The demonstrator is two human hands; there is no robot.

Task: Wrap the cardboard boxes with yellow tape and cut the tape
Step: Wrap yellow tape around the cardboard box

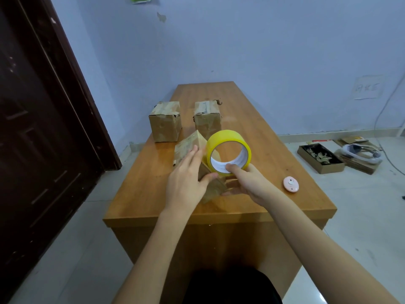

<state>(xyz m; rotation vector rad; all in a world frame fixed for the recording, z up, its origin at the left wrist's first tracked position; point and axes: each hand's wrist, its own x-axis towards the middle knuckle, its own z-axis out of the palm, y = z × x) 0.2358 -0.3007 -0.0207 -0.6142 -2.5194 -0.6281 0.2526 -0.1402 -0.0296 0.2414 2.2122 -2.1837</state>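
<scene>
1. Right hand: thumb hooked inside the core of the yellow tape roll, other fingers curled underneath out of sight; roll held upright on edge, hole facing the camera, raised above the table

2. Left hand: fingers laid nearly straight along the left face of the tilted cardboard box, thumb bent round its near edge; this hand steadies the box and keeps it tipped on a corner

3. Tape roll touches the right side of the held box; a short yellow strip seems to run from roll to box, though whether it is stuck down I cannot tell

4. Handling, judged: box looks light, worn and soft-walled, so flat-palm pressure on faces suits it better than pinching corners; old brown tape on it may be slick

5. Roll: stiff card core gives the sure hold, thumb inside; outer film is smooth and the free end sticky, likely to fold on itself if let slack

6. Farther out: 2 more cardboard boxes, left box and right box, stand apart at mid-table, no yellow on them visible

7. A round pink gadget lies right of the hands, possibly the cutter; unclear
</scene>
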